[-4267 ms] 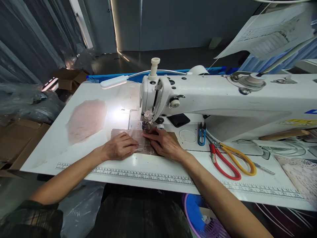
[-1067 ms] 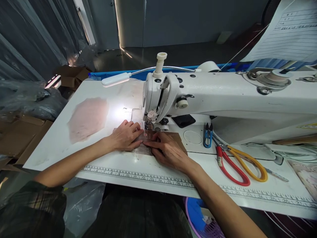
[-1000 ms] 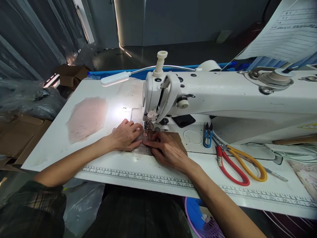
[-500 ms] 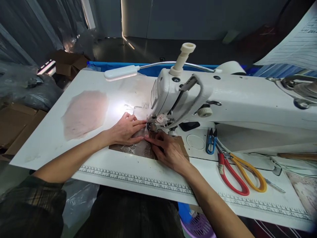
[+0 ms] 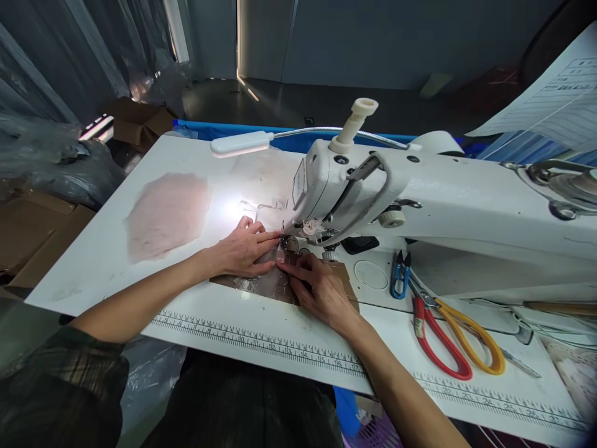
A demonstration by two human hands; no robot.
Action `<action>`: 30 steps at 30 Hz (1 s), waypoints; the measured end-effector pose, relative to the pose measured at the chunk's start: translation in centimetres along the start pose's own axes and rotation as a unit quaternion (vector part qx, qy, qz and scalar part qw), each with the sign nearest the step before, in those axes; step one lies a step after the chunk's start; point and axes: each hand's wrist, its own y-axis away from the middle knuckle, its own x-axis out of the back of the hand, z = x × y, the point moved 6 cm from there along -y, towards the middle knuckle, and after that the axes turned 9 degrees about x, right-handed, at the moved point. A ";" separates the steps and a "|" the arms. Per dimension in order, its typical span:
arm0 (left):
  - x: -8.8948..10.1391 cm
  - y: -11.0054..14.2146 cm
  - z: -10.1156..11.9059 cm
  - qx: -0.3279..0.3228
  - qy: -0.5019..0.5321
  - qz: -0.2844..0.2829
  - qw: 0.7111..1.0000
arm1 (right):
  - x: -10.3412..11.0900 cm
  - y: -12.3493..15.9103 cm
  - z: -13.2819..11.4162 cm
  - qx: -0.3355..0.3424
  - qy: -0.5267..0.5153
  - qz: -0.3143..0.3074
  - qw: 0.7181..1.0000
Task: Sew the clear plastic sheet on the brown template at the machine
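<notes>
A white sewing machine (image 5: 420,193) stands on a white table (image 5: 93,249). A small brown piece of sheer fabric (image 5: 261,283) lies flat under its needle foot (image 5: 290,241). My left hand (image 5: 242,249) rests flat on the fabric's left side, fingers stretched toward the foot. My right hand (image 5: 317,286) presses on the fabric's right side, its forefinger pointing at the foot. Neither hand grips anything; both lie on the fabric.
A pink fabric patch (image 5: 168,211) lies at the table's left. Blue thread snips (image 5: 400,274) and red-and-yellow scissors (image 5: 448,336) lie right of my hands. A lamp (image 5: 242,143) lights the needle area. Cardboard boxes (image 5: 32,230) stand left of the table.
My head has leaned in and to the left. Both hands have crept forward with the fabric toward the needle foot.
</notes>
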 end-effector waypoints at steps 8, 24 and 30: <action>-0.2 0.0 0.3 -0.003 -0.008 0.011 1.000 | -0.2 0.0 0.1 -0.010 -0.002 0.006 1.000; 3.8 4.4 1.6 -0.153 0.186 0.044 0.969 | -0.2 -0.3 -0.5 -0.017 0.002 0.016 1.000; 2.9 4.1 2.3 -0.183 0.132 0.114 0.967 | -0.2 -0.1 -0.7 -0.001 0.009 0.039 0.999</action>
